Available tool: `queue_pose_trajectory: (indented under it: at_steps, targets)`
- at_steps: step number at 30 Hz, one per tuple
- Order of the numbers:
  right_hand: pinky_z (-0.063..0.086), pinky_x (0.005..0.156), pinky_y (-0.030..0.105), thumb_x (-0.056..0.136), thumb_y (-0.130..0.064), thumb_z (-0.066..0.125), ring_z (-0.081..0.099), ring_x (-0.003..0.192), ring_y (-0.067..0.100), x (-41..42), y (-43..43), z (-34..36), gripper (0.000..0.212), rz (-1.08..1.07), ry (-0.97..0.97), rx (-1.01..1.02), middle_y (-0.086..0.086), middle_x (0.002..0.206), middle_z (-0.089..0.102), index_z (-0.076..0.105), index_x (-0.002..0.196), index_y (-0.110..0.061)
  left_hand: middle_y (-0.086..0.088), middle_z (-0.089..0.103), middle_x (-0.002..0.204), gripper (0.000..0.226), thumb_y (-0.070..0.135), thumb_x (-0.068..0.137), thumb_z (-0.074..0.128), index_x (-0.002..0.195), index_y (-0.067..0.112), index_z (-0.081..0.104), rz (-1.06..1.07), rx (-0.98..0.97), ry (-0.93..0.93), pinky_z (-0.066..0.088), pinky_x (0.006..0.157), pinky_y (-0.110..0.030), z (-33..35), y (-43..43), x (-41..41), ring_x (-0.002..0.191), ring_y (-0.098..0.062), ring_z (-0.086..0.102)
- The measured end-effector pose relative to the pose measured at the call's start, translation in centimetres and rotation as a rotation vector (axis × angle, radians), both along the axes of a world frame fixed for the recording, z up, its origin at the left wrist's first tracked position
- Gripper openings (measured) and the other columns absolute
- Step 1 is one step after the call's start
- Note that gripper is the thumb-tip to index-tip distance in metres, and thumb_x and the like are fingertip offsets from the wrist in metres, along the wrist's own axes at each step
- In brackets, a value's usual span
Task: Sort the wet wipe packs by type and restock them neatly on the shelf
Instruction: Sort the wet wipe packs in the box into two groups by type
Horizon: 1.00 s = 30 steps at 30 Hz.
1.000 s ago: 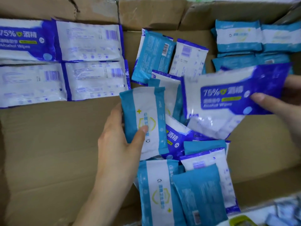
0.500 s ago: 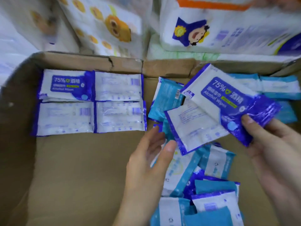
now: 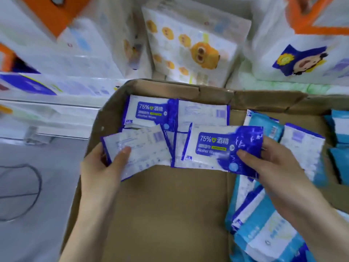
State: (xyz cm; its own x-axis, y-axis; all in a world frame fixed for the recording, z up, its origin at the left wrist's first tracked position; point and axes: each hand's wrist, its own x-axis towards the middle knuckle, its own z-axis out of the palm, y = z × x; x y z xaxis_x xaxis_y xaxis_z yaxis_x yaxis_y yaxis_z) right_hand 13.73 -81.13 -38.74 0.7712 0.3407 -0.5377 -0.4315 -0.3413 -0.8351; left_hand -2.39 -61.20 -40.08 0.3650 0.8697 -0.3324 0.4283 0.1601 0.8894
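Left hand pinches a label-down alcohol pack, right hand a label-up pack, both over the sorted blue row in the box; slick wrappers could slide and skew it

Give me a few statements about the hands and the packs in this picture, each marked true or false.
1. The left hand grips the left pack, barcode side up. True.
2. The right hand holds a light-blue pack. False: the right pack is dark blue, its "75%" front up.
3. The light-blue packs lie at the left of the box. False: they lie at its right.
4. More dark-blue packs lie at the box's far left. True.
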Motion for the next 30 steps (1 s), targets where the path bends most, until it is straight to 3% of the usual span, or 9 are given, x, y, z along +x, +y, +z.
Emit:
queue_pose_trajectory:
  at_steps: [3, 5, 9, 12, 15, 20, 23, 26, 30]
  targets:
    - [0.055, 0.078, 0.033, 0.090, 0.000, 0.059, 0.072, 0.084, 0.016, -0.5, 2.0, -1.2, 0.022, 0.023, 0.130, 0.003, 0.002, 0.095, 0.075, 0.065, 0.105, -0.014, -0.006, 0.070, 0.101, 0.034, 0.031, 0.079, 0.066, 0.109, 0.015, 0.064, -0.133, 0.218, 0.250, 0.053, 0.083, -0.038, -1.4, 3.1, 0.6, 0.093, -0.028, 0.066]
    - [0.054, 0.079, 0.035, 0.090, -0.001, 0.060, 0.071, 0.088, 0.018, -0.3, 2.8, -1.9, 0.024, 0.023, 0.118, -0.038, 0.004, 0.102, 0.073, 0.063, 0.106, -0.019, -0.011, 0.064, 0.113, 0.036, 0.021, 0.087, 0.064, 0.121, 0.011, 0.057, -0.169, 0.442, 0.393, 0.042, 0.086, -0.032, -2.0, 3.7, 0.9, 0.102, -0.032, 0.058]
    - [0.051, 0.074, 0.026, 0.086, -0.007, 0.067, 0.064, 0.095, 0.012, -0.3, 3.9, -2.3, 0.040, 0.059, -0.051, -0.155, -0.002, 0.113, 0.064, 0.046, 0.113, -0.028, -0.020, 0.050, 0.129, 0.040, 0.019, 0.092, 0.051, 0.129, 0.003, 0.053, -0.311, 0.861, 0.357, 0.037, 0.097, -0.036, -1.6, 1.4, 0.8, 0.115, -0.038, 0.048]
    - [0.041, 0.095, 0.027, 0.083, -0.012, 0.071, 0.049, 0.116, 0.012, -1.7, 4.4, -2.4, 0.067, 0.218, -0.367, -0.333, -0.008, 0.127, 0.049, 0.033, 0.135, -0.029, -0.019, 0.043, 0.143, 0.050, 0.035, 0.096, 0.037, 0.139, 0.012, 0.047, -0.566, 0.851, 0.459, 0.038, 0.103, -0.049, -3.7, -0.6, -0.1, 0.131, -0.038, 0.041]
    - [0.010, 0.116, 0.035, 0.089, -0.024, 0.064, 0.008, 0.145, 0.021, -3.2, 4.7, -2.5, 0.081, 0.483, -0.699, -0.585, 0.001, 0.159, 0.013, 0.012, 0.151, -0.033, -0.015, 0.029, 0.154, 0.058, 0.048, 0.096, 0.025, 0.148, 0.022, 0.033, -0.738, 0.766, 0.605, 0.029, 0.109, -0.053, -5.6, -1.2, -1.2, 0.142, -0.036, 0.026]
    - [0.010, 0.119, 0.045, 0.101, -0.038, 0.034, -0.007, 0.147, 0.018, -4.9, 4.8, -3.7, 0.055, 0.797, -0.472, -0.707, -0.005, 0.160, -0.013, 0.011, 0.151, -0.036, -0.008, 0.016, 0.159, 0.061, 0.054, 0.095, 0.019, 0.151, 0.028, 0.022, -0.789, 0.698, 0.577, 0.013, 0.116, -0.048, -6.3, -0.8, -1.7, 0.147, -0.026, 0.008]
    - [0.011, 0.119, 0.044, 0.102, -0.039, 0.034, -0.003, 0.147, 0.015, -4.6, 4.6, -3.2, 0.054, 0.788, -0.461, -0.650, -0.006, 0.161, -0.008, 0.013, 0.151, -0.036, -0.007, 0.018, 0.159, 0.060, 0.054, 0.095, 0.021, 0.149, 0.028, 0.025, -0.736, 0.692, 0.515, 0.014, 0.116, -0.050, -5.7, -1.2, -1.3, 0.147, -0.025, 0.010]
    - [0.027, 0.108, 0.019, 0.098, -0.036, 0.048, 0.023, 0.138, -0.003, -1.9, 3.1, -0.7, 0.048, 0.557, -0.288, -0.368, -0.015, 0.153, 0.025, 0.034, 0.144, -0.039, -0.011, 0.032, 0.152, 0.058, 0.049, 0.095, 0.028, 0.143, 0.020, 0.040, -0.635, 0.667, 0.359, 0.020, 0.113, -0.043, -4.2, -2.8, -0.3, 0.142, -0.027, 0.025]
    - [0.046, 0.079, 0.007, 0.088, -0.022, 0.064, 0.060, 0.091, -0.012, 3.9, -1.3, 2.9, 0.020, 0.182, -0.278, -0.149, -0.016, 0.113, 0.063, 0.064, 0.102, -0.037, 0.000, 0.057, 0.121, 0.046, 0.045, 0.094, 0.035, 0.120, 0.016, 0.058, -0.601, 0.495, 0.138, 0.035, 0.083, -0.005, -1.9, -7.0, 2.6, 0.104, -0.008, 0.055]
